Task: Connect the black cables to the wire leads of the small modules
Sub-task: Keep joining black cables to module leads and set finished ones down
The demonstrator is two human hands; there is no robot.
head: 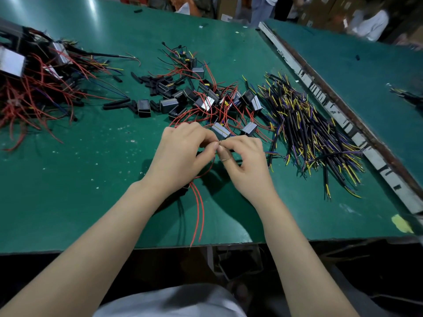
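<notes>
A green tabletop (68, 179) fills the view, with a second green surface (366, 65) butted against its right edge along a worn metal strip (320, 97). Near the middle of the tabletop, toward the near edge, the left hand (180, 154) and right hand (247, 161) meet fingertip to fingertip, each pinching fine wire ends at the same spot; the joint itself is too small to make out. Red wire leads (199, 209) trail from under the left hand toward the near edge, and something black shows beneath that wrist, mostly hidden. Just beyond the hands lies a scatter of small modules (206, 99), grey and black boxes tangled in red leads. Toward the right edge sits a heap of black cables (309, 133) with yellow and purple cores showing at their ends. Short black sleeve pieces (151, 82) lie left of the modules, and a pile of assembled units (34, 83) with red wires crowds the far left corner.
</notes>
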